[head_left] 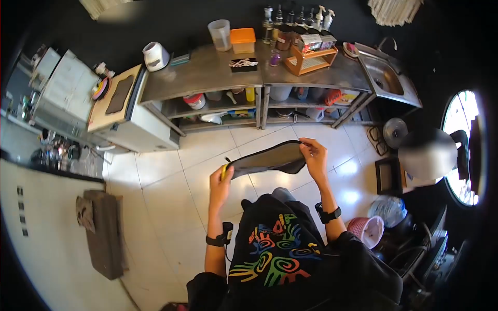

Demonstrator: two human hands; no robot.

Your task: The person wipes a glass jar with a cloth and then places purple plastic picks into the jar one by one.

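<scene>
Between my two hands a dark, thin piece of material with a black border is stretched out above the tiled floor. My left hand pinches its left end, where a small yellow item shows between thumb and fingers. At the upper right corner of the piece, my right hand grips the edge between thumb and fingers. Both wrists wear black bands.
Ahead stands a steel counter with bottles, an orange-lidded box and an orange rack. A sink is at the right, a pink basket lower right, a brown bench at the left.
</scene>
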